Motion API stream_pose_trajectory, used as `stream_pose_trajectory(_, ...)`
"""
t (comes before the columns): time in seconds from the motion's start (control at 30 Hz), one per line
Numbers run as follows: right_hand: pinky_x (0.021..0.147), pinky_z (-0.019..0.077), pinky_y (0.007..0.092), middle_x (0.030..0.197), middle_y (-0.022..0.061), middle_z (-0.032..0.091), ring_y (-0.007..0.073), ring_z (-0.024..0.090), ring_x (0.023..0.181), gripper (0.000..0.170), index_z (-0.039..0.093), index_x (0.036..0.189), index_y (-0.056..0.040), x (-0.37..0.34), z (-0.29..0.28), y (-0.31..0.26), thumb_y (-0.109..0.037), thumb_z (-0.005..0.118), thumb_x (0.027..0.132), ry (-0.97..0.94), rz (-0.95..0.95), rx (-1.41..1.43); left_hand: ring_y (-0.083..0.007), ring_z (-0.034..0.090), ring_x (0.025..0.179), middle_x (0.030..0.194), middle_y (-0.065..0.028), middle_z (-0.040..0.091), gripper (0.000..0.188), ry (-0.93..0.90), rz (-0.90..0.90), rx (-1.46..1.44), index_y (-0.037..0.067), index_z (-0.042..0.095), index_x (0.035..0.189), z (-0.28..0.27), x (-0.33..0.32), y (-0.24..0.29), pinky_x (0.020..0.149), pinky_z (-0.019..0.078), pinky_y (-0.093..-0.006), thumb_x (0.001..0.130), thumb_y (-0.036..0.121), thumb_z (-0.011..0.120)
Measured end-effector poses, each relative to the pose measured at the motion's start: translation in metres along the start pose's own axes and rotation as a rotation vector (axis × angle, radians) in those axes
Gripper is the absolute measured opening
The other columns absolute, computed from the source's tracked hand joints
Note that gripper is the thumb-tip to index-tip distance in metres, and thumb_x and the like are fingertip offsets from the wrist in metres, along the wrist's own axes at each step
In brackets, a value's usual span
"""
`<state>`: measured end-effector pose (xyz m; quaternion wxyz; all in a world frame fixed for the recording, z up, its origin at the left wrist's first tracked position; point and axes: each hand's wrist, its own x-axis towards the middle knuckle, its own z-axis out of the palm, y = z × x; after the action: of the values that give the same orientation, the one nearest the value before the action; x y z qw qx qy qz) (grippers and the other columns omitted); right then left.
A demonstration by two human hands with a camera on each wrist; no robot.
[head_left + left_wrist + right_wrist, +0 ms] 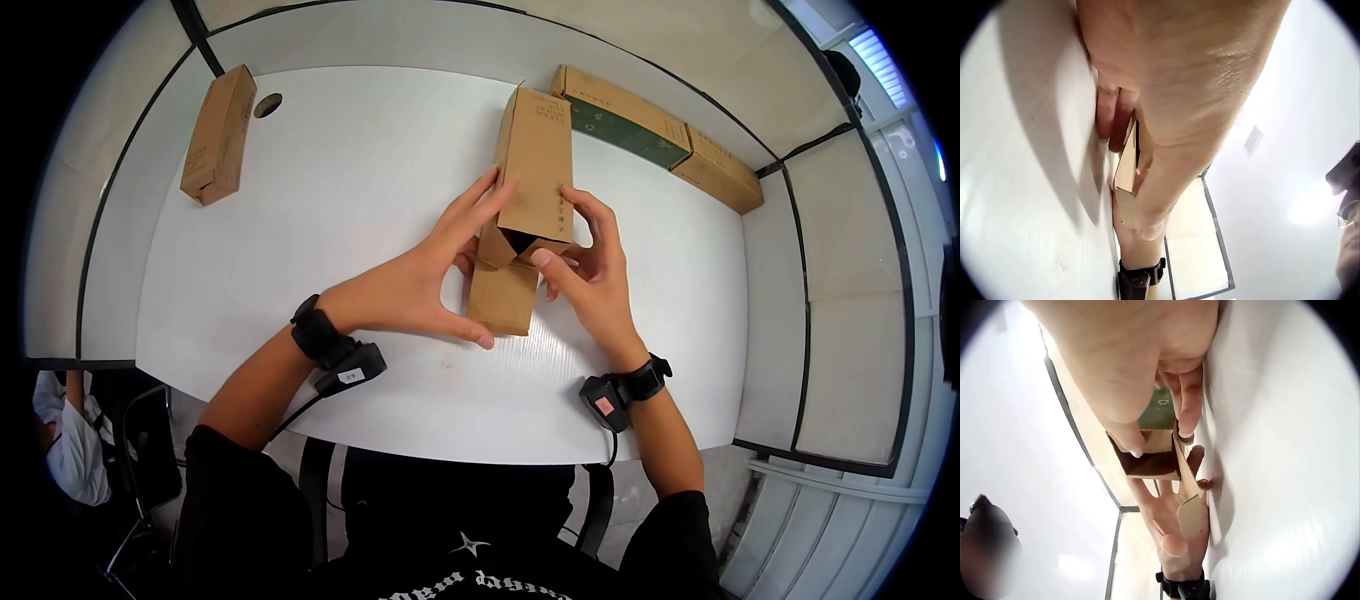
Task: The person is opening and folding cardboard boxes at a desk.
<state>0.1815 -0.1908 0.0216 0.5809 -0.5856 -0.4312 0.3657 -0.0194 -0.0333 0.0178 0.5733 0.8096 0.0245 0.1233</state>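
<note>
A long brown cardboard box (pixel 538 160) lies on the table with its near end partly open, a dark gap showing there. From this end a flap (pixel 503 302) hangs out toward the person. My left hand (pixel 420 280) lies along the box's left side with fingers extended; its thumb is spread beside the flap's lower edge. On the other side, my right hand (pixel 602 280) grips the near right corner, fingers bent against the side. The right wrist view shows the right thumb (pixel 1125 440) at the open end's rim. The inside of the box is mostly dark.
Another brown box (pixel 218 135) stands at the far left beside a round hole (pixel 268 105) in the white table (pixel 340 170). Along the back right wall lie a box with a green side (pixel 625 130) and a brown box (pixel 715 170). Pale panels (pixel 850 330) enclose the table.
</note>
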Motion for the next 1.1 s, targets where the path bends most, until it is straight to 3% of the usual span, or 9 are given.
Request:
stream_pose_trajectory(0.27,0.058,0.0536,0.0248,0.150,0.0114,0.047,0.0198,0.070,0.107,0.072,0.039,0.155,-0.0117,0.001,0.000,0.001,-0.014,0.078,0.095,0.030,-0.031,-0.001,-0.0398,0.038,0.147,0.174,-0.0204,-0.008,0.140,0.020,0.043,0.091,0.026,0.004,0.171,0.004,0.000,-0.006,0.098,0.0547,-0.0402,0.068,0.029,0.099)
stream_pose_trajectory(0.3,0.058,0.0537,0.0249,0.150,0.0114,0.047,0.0200,0.069,0.108,0.072,0.039,0.155,-0.0121,0.001,0.000,0.000,-0.013,0.078,0.095,0.027,-0.027,-0.004,-0.0293,0.054,0.131,0.175,-0.0152,0.001,0.133,0.053,0.038,0.130,0.020,0.010,0.171,0.006,0.000,-0.003,0.101,0.0542,-0.0399,0.071,0.031,0.098)
stream_pose_trajectory(0.4,0.061,0.0551,0.0264,0.150,0.0117,0.047,0.0198,0.068,0.110,0.072,0.038,0.157,-0.0131,0.000,0.000,-0.001,-0.012,0.076,0.096,-0.002,-0.016,0.008,-0.0284,0.059,0.126,0.174,-0.0148,0.005,0.121,0.098,0.035,0.074,0.020,0.020,0.169,0.006,0.001,-0.002,0.100,0.0547,-0.0391,0.075,0.029,0.096)
stream_pose_trajectory(0.43,0.062,0.0556,0.0269,0.150,0.0114,0.047,0.0197,0.068,0.110,0.071,0.038,0.157,-0.0134,0.000,0.001,-0.001,-0.011,0.075,0.097,-0.018,-0.013,0.012,-0.0287,0.062,0.122,0.173,-0.0143,0.009,0.105,0.123,0.023,0.011,0.019,0.030,0.166,0.006,0.002,-0.001,0.099,0.0546,-0.0383,0.081,0.028,0.091)
stream_pose_trajectory(0.53,0.067,0.0569,0.0282,0.151,0.0107,0.047,0.0196,0.068,0.110,0.069,0.037,0.158,-0.0142,0.000,-0.001,0.003,-0.010,0.071,0.099,-0.066,-0.013,0.029,-0.0292,0.062,0.124,0.172,-0.0137,0.012,0.094,0.182,-0.029,-0.106,0.018,0.033,0.164,0.006,0.002,-0.001,0.098,0.0544,-0.0382,0.087,0.030,0.086)
stream_pose_trajectory(0.73,0.074,0.0590,0.0306,0.165,0.0126,0.025,0.0227,0.067,0.113,0.065,0.036,0.161,-0.0159,0.000,-0.003,0.013,-0.013,0.065,0.102,-0.142,-0.054,-0.009,-0.0358,0.056,0.135,0.168,-0.0190,0.017,0.090,0.240,-0.101,-0.260,0.013,0.015,0.165,0.011,0.002,-0.001,0.108,0.0494,-0.0448,0.099,0.031,0.073)
stream_pose_trajectory(0.97,0.078,0.0598,0.0323,0.164,0.0127,0.025,0.0232,0.065,0.114,0.066,0.037,0.160,-0.0166,-0.001,-0.003,0.010,-0.022,0.068,0.102,-0.162,-0.045,-0.037,-0.0379,0.052,0.140,0.167,-0.0184,0.020,0.088,0.279,-0.101,-0.274,0.011,0.013,0.165,0.012,0.003,-0.002,0.108,0.0516,-0.0457,0.101,0.030,0.071)
stream_pose_trajectory(1.07,0.079,0.0602,0.0329,0.164,0.0127,0.026,0.0228,0.065,0.112,0.065,0.038,0.158,-0.0166,0.000,-0.001,0.006,-0.023,0.070,0.102,-0.146,-0.025,-0.043,-0.0237,0.063,0.113,0.164,-0.0171,0.027,0.088,0.320,-0.110,-0.336,0.008,0.016,0.163,0.015,0.005,-0.007,0.094,0.0527,-0.0354,0.100,0.030,0.073)
stream_pose_trajectory(1.1,0.079,0.0602,0.0329,0.163,0.0128,0.026,0.0228,0.065,0.112,0.065,0.038,0.158,-0.0165,0.000,-0.001,0.007,-0.023,0.070,0.101,-0.145,-0.024,-0.038,-0.0234,0.063,0.113,0.164,-0.0170,0.027,0.086,0.319,-0.116,-0.332,0.008,0.016,0.163,0.014,0.005,-0.006,0.094,0.0526,-0.0351,0.101,0.029,0.072)
